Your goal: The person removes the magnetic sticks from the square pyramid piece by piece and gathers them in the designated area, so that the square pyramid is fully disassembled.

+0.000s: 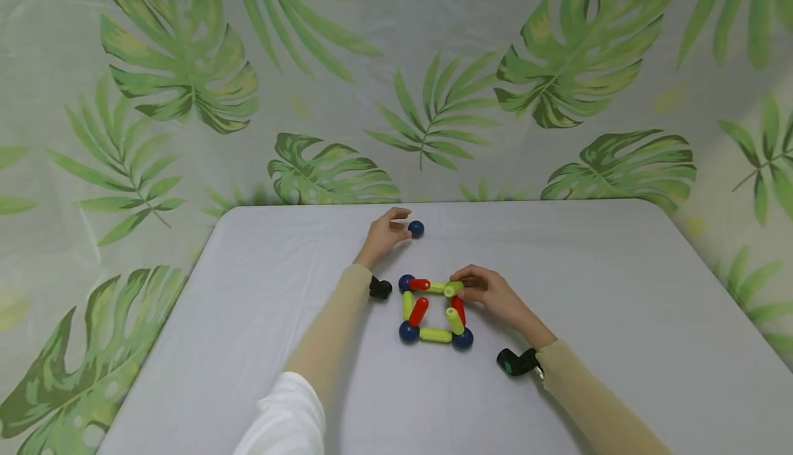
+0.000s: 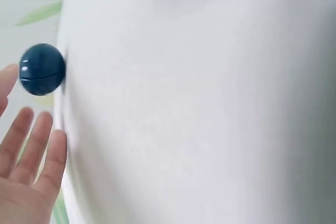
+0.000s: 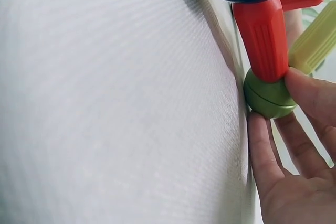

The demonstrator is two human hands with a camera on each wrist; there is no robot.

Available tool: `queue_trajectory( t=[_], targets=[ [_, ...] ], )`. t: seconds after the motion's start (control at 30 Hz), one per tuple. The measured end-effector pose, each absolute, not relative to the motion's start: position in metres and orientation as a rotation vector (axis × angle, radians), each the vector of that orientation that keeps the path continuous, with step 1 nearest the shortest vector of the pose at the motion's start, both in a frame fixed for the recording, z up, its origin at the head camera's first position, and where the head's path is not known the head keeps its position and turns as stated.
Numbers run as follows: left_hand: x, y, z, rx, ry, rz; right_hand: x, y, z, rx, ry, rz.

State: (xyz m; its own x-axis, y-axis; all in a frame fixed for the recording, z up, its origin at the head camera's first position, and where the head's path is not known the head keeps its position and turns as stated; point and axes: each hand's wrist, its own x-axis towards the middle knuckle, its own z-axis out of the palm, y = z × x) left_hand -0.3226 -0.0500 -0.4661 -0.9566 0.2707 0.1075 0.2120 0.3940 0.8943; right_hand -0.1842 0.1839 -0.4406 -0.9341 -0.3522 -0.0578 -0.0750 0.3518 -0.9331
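Note:
At the far side of the table, my left hand (image 1: 382, 237) reaches around a dark blue ball (image 1: 416, 228). Its fingers are spread and loosely bent, and in the left wrist view the ball (image 2: 42, 70) shows beside them, not gripped. My right hand (image 1: 495, 295) pinches a green ball (image 3: 269, 95) between thumb and fingers at the far right corner of a square frame of rods and balls. Yellow-green rods (image 1: 436, 334) and a red rod (image 3: 262, 40) form its sides. Blue balls (image 1: 409, 332) sit at the other corners, and short rods rise from the corners.
A white cloth covers the table (image 1: 248, 345), whose far edge meets a leaf-patterned backdrop (image 1: 427, 118). Black wrist cameras (image 1: 517, 362) are strapped to both wrists, the left one close to the frame's left side.

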Motion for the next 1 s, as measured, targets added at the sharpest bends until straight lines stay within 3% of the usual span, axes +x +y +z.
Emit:
queue_trajectory(
  t=[0.23,0.53,1.0],
  targets=[
    [-0.293,-0.070,-0.459,0.692,2.416,1.753,-0.184,0.185,-0.442,-0.377,2.377,-1.600],
    [-0.238,-0.073,-0.451,1.014,2.343,1.344,-0.197,0.197,-0.473,-0.380,2.402,-1.602],
    [-0.228,-0.066,-0.458,1.310,2.686,1.067,-0.198,0.194,-0.474,-0.389,2.384,-1.620]
  ],
)
